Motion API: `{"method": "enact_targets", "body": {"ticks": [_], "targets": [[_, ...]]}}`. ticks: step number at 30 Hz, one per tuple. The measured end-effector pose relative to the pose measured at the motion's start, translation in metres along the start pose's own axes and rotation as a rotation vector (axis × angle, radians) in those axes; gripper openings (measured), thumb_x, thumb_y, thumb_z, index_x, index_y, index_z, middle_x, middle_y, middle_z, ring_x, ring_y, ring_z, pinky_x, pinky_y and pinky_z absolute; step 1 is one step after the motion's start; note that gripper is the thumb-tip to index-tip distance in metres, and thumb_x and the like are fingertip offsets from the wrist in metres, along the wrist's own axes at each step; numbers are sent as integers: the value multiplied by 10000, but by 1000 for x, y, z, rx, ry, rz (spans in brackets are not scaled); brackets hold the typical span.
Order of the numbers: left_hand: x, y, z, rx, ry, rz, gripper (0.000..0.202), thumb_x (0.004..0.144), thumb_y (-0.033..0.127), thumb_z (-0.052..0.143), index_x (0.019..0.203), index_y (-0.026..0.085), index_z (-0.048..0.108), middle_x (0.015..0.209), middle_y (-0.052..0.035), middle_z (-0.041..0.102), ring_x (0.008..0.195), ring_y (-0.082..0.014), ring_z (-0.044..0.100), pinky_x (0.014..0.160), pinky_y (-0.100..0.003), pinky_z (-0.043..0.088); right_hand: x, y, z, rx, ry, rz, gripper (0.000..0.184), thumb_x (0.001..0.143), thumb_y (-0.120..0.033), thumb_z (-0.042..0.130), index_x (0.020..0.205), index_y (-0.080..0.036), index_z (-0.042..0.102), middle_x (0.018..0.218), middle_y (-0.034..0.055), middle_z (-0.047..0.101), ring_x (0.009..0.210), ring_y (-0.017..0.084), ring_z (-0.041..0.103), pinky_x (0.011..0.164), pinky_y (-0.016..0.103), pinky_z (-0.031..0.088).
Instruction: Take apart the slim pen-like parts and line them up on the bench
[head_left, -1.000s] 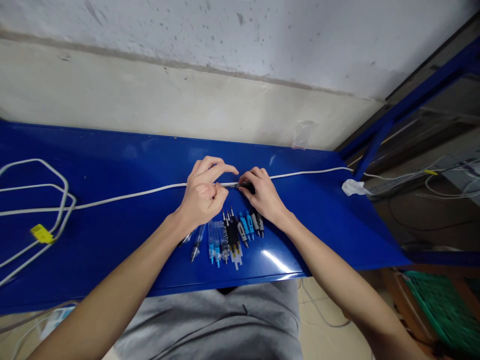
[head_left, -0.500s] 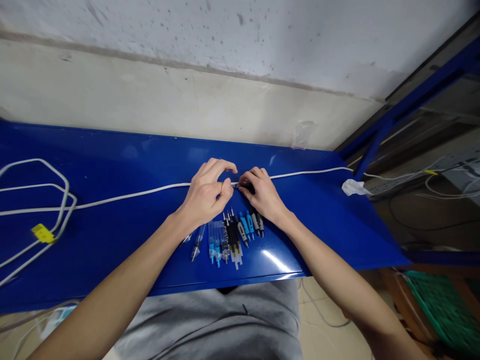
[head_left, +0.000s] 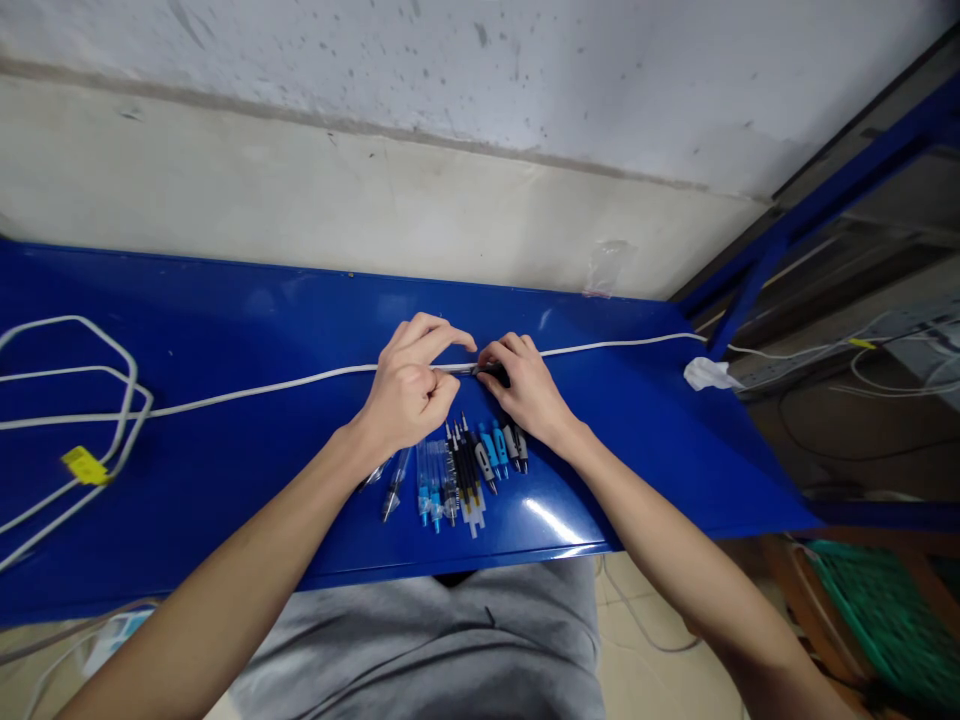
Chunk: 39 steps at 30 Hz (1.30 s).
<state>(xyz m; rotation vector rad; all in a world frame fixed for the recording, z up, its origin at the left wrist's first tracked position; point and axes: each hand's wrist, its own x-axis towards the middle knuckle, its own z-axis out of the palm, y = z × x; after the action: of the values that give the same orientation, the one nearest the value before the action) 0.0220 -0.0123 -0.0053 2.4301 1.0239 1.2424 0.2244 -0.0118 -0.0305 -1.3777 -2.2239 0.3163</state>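
Note:
My left hand (head_left: 412, 385) is at the middle of the blue shelf (head_left: 637, 430), its index finger arched out and its thumb apart from it. I see nothing between those two; its lower fingers are hidden. Close on its right, my right hand (head_left: 525, 388) pinches a dark pen part (head_left: 496, 373), mostly covered by the fingers. A white cable (head_left: 315, 378) runs behind both hands. Below them lie clear pen barrels (head_left: 431, 480) with blue or dark ends, dark ink refills (head_left: 466, 470), and grey and blue pen tops with clips (head_left: 499, 450).
A coiled white cable (head_left: 135, 380) with a yellow tag (head_left: 85, 466) lies at the left. A crumpled white tissue (head_left: 706, 374) is at the right, near the blue frame post (head_left: 739, 300). The wall (head_left: 450, 210) borders the shelf's back edge.
My left thumb has swung down and away from the index finger, and that hand has shifted slightly left. My right hand keeps its pinch in the same place. The laid-out parts have not moved.

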Motion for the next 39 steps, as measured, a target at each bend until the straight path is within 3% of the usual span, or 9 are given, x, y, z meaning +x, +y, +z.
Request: {"method": "enact_targets", "body": {"ticks": [9,14,17,19,21,25,30,34,39], "targets": [[-1,0,0,15,2,-32,394,786,99,456,1065,204,713,1002,-68,671,1029,-258,604,912,-458,461,0,0,0,6,0,2,80,976,-187,592,1024,-228,641,1040,79,591,997,271,512,879,408,453],[-1,-2,1,3,11,55,351,992,199,374,978,211,725,1114,-79,701,1087,-259,583,948,-472,463,-1,-2,0,17,37,5,61,984,-200,579,993,-219,637,1059,92,601,1022,281,520,890,427,456],[1,-4,1,43,-34,49,341,1058,321,378,1218,228,665,1284,-92,661,1208,-265,565,1020,-483,452,-1,-3,-1,39,71,15,87,1010,-211,527,987,-226,609,1054,92,631,1019,282,530,890,425,448],[1,-7,3,60,-21,14,387,1041,363,466,1400,224,508,1381,-117,614,1287,-273,551,1064,-487,444,-1,-4,-2,93,101,43,98,1031,-219,484,1005,-232,578,1018,77,655,977,266,550,865,401,444],[1,-12,6,33,21,-10,492,1006,343,546,1448,208,377,1418,-143,589,1317,-270,563,1077,-474,456,-1,-5,-3,166,121,74,102,1051,-237,446,1040,-237,548,940,52,664,900,240,572,826,366,437],[1,-23,8,34,16,-62,539,948,250,594,1400,199,303,1279,-120,689,1148,-241,691,925,-393,540,3,-9,-3,259,140,70,118,1068,-280,425,1050,-240,535,833,18,643,819,208,585,786,324,420],[14,-28,-9,198,-87,-126,482,934,190,514,1397,226,384,1183,-46,749,885,-182,744,788,-304,524,23,-12,-3,293,204,-42,155,1064,-314,445,1009,-231,565,830,22,628,796,202,561,762,315,405],[23,-28,-17,297,-139,-145,504,930,200,502,1428,258,444,1089,-3,773,806,-177,729,753,-290,496,36,-9,-1,349,263,-83,207,1069,-351,451,980,-228,592,787,9,605,788,199,553,759,313,402],[14,-29,-11,301,-115,-133,483,963,253,524,1440,236,449,1019,-7,752,831,-175,708,744,-284,471,27,-6,6,250,254,-64,360,1094,-442,381,1072,-219,663,862,37,670,866,214,569,830,338,394]]}}
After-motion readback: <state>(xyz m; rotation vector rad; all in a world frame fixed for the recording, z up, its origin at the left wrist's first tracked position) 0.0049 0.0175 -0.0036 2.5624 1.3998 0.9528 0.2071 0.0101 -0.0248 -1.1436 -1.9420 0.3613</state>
